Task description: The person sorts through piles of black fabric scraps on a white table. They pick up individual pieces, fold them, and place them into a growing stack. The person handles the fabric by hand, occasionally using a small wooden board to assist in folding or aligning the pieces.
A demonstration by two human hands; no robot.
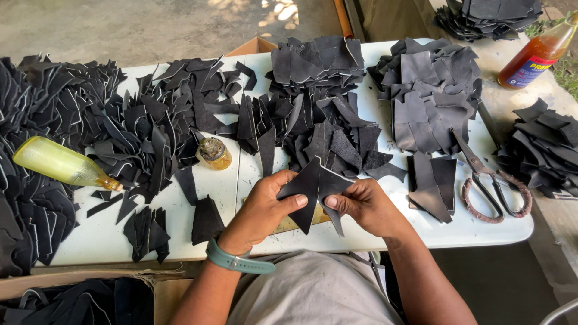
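Above white table (361,232), both hands (265,207) apparently pinch black piece (313,186).

Two black, pointed leather pieces (313,189) are held overlapped above the table edge, seemingly pressed together.

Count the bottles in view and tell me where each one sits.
2. A yellowish plastic bottle lies on its side among black cut pieces at the table's left. A bottle of amber liquid stands tilted at the upper right, off the table. Others may be hidden under the piles.
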